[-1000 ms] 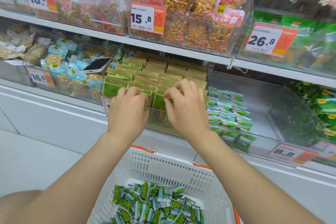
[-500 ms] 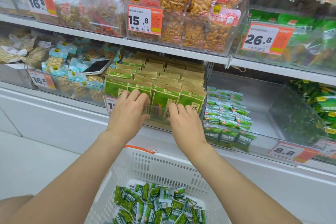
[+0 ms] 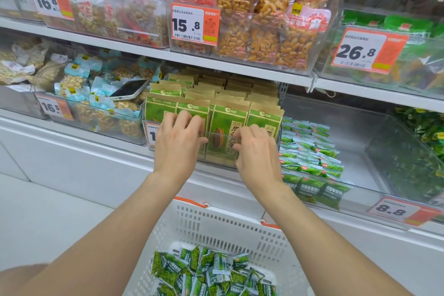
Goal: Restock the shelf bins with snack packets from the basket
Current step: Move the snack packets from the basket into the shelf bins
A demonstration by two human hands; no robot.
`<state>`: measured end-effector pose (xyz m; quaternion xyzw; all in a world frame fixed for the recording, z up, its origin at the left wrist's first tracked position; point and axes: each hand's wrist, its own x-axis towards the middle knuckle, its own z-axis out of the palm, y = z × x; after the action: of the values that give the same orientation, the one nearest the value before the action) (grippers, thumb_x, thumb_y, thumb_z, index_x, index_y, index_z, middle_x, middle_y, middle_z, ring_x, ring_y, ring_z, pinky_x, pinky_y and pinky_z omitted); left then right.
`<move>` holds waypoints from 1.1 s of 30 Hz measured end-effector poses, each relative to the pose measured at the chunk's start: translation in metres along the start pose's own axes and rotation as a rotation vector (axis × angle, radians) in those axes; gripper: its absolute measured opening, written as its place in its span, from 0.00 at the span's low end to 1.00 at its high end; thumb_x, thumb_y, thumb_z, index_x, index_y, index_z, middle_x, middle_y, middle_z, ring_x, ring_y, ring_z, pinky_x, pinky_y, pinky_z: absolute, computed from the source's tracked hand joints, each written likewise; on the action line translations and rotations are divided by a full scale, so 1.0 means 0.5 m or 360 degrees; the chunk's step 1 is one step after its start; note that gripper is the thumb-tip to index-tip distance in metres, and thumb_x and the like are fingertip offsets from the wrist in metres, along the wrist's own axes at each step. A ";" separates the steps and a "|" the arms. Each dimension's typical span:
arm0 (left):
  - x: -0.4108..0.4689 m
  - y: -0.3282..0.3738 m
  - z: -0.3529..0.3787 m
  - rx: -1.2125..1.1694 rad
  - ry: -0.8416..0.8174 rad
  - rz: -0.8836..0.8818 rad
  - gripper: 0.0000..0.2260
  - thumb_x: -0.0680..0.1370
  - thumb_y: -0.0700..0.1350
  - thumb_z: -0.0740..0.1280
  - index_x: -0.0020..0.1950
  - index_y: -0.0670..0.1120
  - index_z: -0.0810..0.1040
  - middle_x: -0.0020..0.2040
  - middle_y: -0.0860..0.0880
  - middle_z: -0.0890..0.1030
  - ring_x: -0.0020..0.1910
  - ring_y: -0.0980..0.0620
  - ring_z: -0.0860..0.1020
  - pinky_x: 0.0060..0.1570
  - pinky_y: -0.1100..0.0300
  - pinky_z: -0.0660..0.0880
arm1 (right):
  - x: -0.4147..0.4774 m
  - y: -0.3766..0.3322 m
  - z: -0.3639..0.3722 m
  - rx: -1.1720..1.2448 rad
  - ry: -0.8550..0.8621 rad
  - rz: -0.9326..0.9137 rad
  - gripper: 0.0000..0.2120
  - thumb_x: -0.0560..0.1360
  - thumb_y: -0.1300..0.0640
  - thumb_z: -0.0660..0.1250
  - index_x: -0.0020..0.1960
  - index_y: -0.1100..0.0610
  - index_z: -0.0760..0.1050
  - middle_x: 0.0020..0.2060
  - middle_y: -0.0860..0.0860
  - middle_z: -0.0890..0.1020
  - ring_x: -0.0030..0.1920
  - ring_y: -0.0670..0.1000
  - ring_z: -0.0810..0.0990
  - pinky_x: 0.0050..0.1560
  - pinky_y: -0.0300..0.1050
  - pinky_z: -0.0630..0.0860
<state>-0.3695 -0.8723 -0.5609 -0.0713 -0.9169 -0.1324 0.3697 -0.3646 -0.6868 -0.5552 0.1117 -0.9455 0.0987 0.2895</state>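
The top shelf (image 3: pixel 115 44) has three orange price tags: the left tag (image 3: pixel 45 2) reads 16.8, the middle tag (image 3: pixel 189 25) reads 15.8 and the right tag (image 3: pixel 358 51) reads 26.8. On the low shelf (image 3: pixel 84 132), the near-left tag (image 3: pixel 50 107) reads 16.5 and the far-right tag (image 3: pixel 391 211) reads 8.8. The green and brown packets (image 3: pixel 224 127) say 洽洽 in white near the top.
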 end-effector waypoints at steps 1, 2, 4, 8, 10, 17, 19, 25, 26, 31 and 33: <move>0.001 0.003 0.008 -0.0004 -0.0012 -0.0006 0.13 0.75 0.48 0.77 0.52 0.47 0.76 0.50 0.48 0.75 0.51 0.43 0.69 0.49 0.46 0.73 | 0.004 0.000 0.004 -0.0029 -0.0005 0.0014 0.17 0.69 0.68 0.78 0.54 0.56 0.79 0.47 0.51 0.79 0.47 0.54 0.77 0.50 0.53 0.77; 0.002 0.006 0.016 -0.0019 -0.0022 -0.0018 0.13 0.75 0.46 0.77 0.53 0.46 0.75 0.51 0.47 0.74 0.52 0.43 0.69 0.50 0.46 0.73 | 0.008 -0.002 0.008 -0.0067 -0.0027 0.0019 0.17 0.69 0.68 0.78 0.53 0.55 0.79 0.47 0.51 0.79 0.47 0.54 0.77 0.49 0.52 0.76; -0.002 0.008 0.026 -0.0101 -0.0033 -0.0093 0.16 0.75 0.42 0.77 0.57 0.44 0.74 0.55 0.46 0.74 0.54 0.43 0.70 0.52 0.47 0.74 | 0.017 -0.007 0.010 -0.0192 -0.0073 -0.0005 0.16 0.68 0.66 0.79 0.51 0.54 0.80 0.46 0.51 0.80 0.48 0.55 0.77 0.49 0.51 0.74; -0.024 0.011 0.033 -0.0127 -0.0071 -0.0138 0.24 0.75 0.41 0.77 0.67 0.43 0.71 0.64 0.42 0.71 0.60 0.40 0.71 0.57 0.46 0.76 | 0.019 -0.016 0.000 -0.0393 0.0032 -0.0082 0.11 0.68 0.65 0.76 0.48 0.56 0.80 0.48 0.56 0.79 0.52 0.60 0.74 0.50 0.55 0.70; -0.040 0.012 0.036 -0.0096 -0.0123 -0.0101 0.31 0.75 0.38 0.76 0.74 0.42 0.67 0.69 0.40 0.68 0.64 0.38 0.70 0.62 0.45 0.75 | 0.010 -0.018 -0.003 -0.0410 0.0103 -0.0066 0.15 0.68 0.66 0.71 0.54 0.58 0.77 0.58 0.61 0.75 0.61 0.66 0.72 0.59 0.60 0.71; -0.061 0.001 0.032 -0.0056 -0.0340 -0.0010 0.44 0.75 0.37 0.70 0.85 0.46 0.51 0.75 0.38 0.62 0.72 0.35 0.65 0.74 0.41 0.66 | 0.010 -0.016 0.003 -0.0444 -0.0371 -0.0102 0.45 0.77 0.52 0.64 0.84 0.54 0.39 0.81 0.69 0.46 0.79 0.76 0.43 0.77 0.73 0.52; -0.057 0.001 0.020 -0.0119 -0.0423 -0.0038 0.45 0.72 0.36 0.70 0.85 0.48 0.51 0.72 0.40 0.63 0.70 0.36 0.65 0.73 0.43 0.67 | 0.019 -0.012 -0.003 -0.0439 -0.0490 -0.0123 0.50 0.75 0.49 0.67 0.84 0.54 0.36 0.81 0.69 0.44 0.79 0.76 0.42 0.78 0.72 0.52; -0.037 0.023 -0.034 -0.0118 -0.0839 -0.0218 0.45 0.75 0.41 0.68 0.85 0.53 0.45 0.73 0.46 0.61 0.71 0.40 0.63 0.64 0.43 0.74 | 0.039 -0.005 -0.072 -0.0403 -0.0847 -0.0198 0.54 0.73 0.42 0.71 0.84 0.50 0.37 0.82 0.66 0.40 0.80 0.73 0.40 0.80 0.68 0.48; -0.043 0.033 -0.043 -0.0092 -0.0856 -0.0236 0.42 0.76 0.43 0.67 0.85 0.52 0.48 0.75 0.46 0.61 0.72 0.39 0.64 0.65 0.42 0.73 | 0.032 -0.009 -0.089 -0.0362 -0.0837 -0.0197 0.49 0.74 0.44 0.70 0.84 0.51 0.43 0.82 0.66 0.41 0.81 0.72 0.41 0.80 0.67 0.49; -0.094 0.093 -0.058 0.0228 -0.0991 -0.0107 0.19 0.80 0.47 0.63 0.72 0.48 0.70 0.64 0.43 0.71 0.63 0.38 0.73 0.55 0.45 0.73 | -0.067 -0.030 -0.140 -0.0283 -0.0612 -0.0420 0.22 0.76 0.52 0.65 0.69 0.56 0.69 0.69 0.61 0.67 0.68 0.65 0.68 0.66 0.60 0.69; -0.120 0.120 -0.055 0.0187 -0.1261 -0.0038 0.17 0.81 0.48 0.62 0.71 0.51 0.73 0.63 0.44 0.76 0.61 0.39 0.77 0.52 0.48 0.74 | -0.121 -0.029 -0.154 -0.0289 -0.0891 -0.0473 0.15 0.78 0.53 0.64 0.63 0.54 0.74 0.58 0.58 0.74 0.61 0.61 0.72 0.57 0.56 0.70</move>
<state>-0.2945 -0.8252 -0.5721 -0.0851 -0.9952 -0.0463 -0.0107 -0.2714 -0.6721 -0.5253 0.2450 -0.9666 -0.0639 0.0383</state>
